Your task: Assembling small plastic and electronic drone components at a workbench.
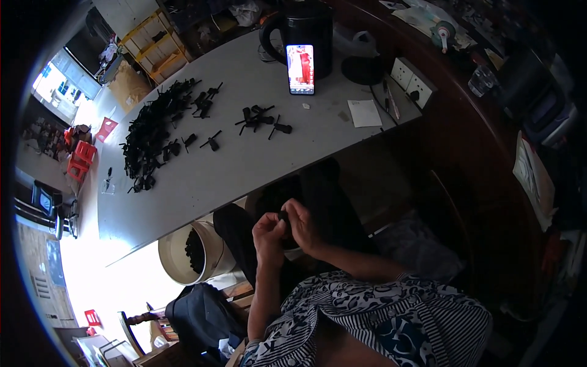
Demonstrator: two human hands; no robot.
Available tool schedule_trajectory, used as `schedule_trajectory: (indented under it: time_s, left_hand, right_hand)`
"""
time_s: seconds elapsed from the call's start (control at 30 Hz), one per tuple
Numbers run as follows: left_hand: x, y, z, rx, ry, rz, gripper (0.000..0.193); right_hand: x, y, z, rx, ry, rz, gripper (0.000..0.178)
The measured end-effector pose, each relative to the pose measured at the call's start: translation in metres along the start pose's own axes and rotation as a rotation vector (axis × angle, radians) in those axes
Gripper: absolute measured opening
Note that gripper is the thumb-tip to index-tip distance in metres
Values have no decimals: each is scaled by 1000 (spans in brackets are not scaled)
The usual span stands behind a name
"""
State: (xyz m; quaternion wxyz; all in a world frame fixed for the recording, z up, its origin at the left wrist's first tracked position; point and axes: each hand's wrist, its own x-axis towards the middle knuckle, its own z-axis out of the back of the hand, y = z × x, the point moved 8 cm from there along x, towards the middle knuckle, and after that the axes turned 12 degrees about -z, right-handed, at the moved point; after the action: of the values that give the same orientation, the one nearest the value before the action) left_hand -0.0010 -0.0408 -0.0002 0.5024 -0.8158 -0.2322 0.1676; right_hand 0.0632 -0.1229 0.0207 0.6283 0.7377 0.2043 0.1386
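Just beyond the table's near edge, above my lap, both hands are close together. My left hand [267,237] is closed, its thumb and fingers pinching a small black part [283,216]. My right hand [302,229] is bent around the same part from the other side, fingertips pressed together. Most of that part is hidden by the fingers. On the grey table [244,174] lies a heap of black plastic pieces with thin rods [147,131]. A smaller cluster of the same pieces [257,116] rests nearer the middle.
A white bucket [174,260] holding black pieces stands below the table edge at left. A lit phone [301,70] leans upright against a black kettle [312,30]. White paper [364,114] and a power strip [413,81] are at right. A dark bag [205,318] sits lower left.
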Motion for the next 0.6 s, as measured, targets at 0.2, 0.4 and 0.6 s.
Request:
schedule_trajectory:
  time_s: [0.2,0.4,0.6]
  left_hand:
    - [9,-16,6,167,242,13,7]
    - [10,-8,12,337,257,24,13]
    - [11,5,18,246,73,29,17]
  right_hand:
    - [5,11,-13,-223,437,2,9]
    - [16,-9,-12,-263,472,-75,18]
    - [18,-27,-18,-294,582,-335,17]
